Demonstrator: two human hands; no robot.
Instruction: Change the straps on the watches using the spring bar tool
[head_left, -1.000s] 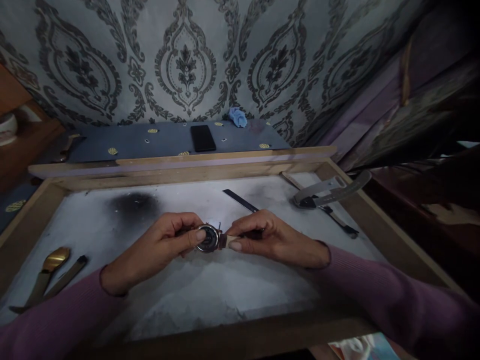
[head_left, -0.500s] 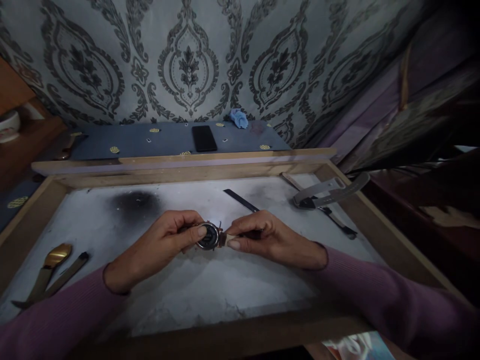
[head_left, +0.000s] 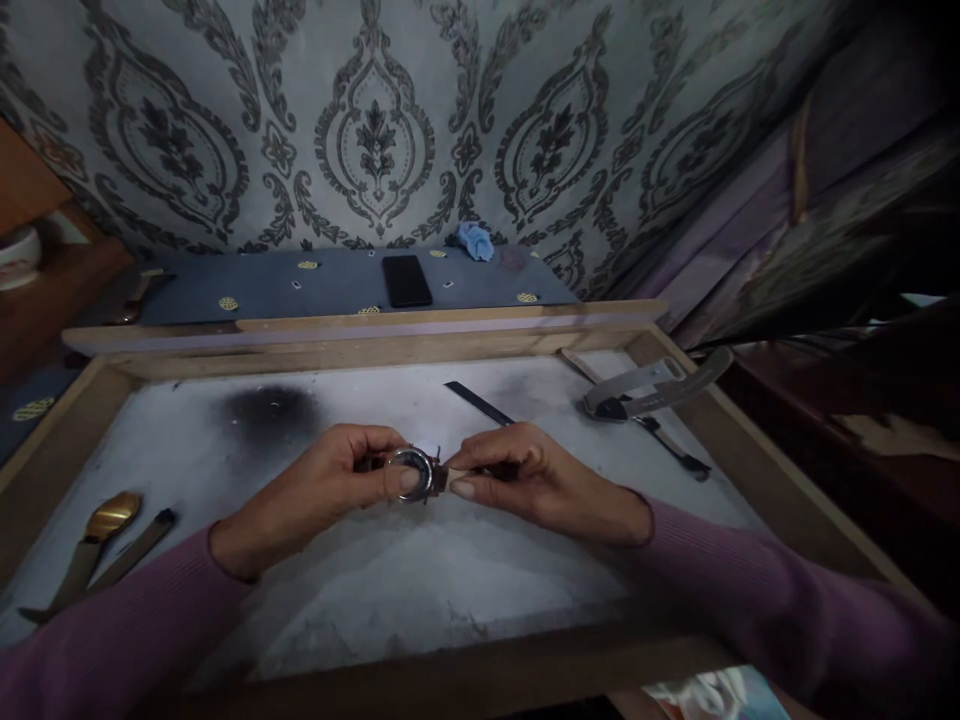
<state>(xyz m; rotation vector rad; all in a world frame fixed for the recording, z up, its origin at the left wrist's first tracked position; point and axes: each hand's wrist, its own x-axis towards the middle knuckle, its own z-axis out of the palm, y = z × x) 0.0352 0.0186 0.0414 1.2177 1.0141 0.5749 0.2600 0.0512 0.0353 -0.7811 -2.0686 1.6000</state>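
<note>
A round wristwatch (head_left: 426,466) with a dark dial and shiny metal rim is held over the middle of the white-bottomed wooden tray. My left hand (head_left: 349,475) grips its case, the thumb lying across the dial. Closed in a pinch, my right hand (head_left: 517,475) holds the brown strap (head_left: 441,478) at the right side of the case. Its fingers hide most of that strap. I cannot make out whether the strap's end is joined to the case. A dark flat strip (head_left: 478,403) lies just behind my right hand.
The wooden tray (head_left: 360,348) has raised walls. At its left lies a gold-faced watch (head_left: 112,515) with a dark strap; at its right, a grey-strapped watch (head_left: 637,390) over another strap. Behind the tray are a black phone (head_left: 406,281) and a crumpled blue cloth (head_left: 475,241).
The watch has tilted slightly in my hands, and my left thumb has shifted lower on the dial. My right fingers have moved a little closer to the case. The view has shifted slightly.
</note>
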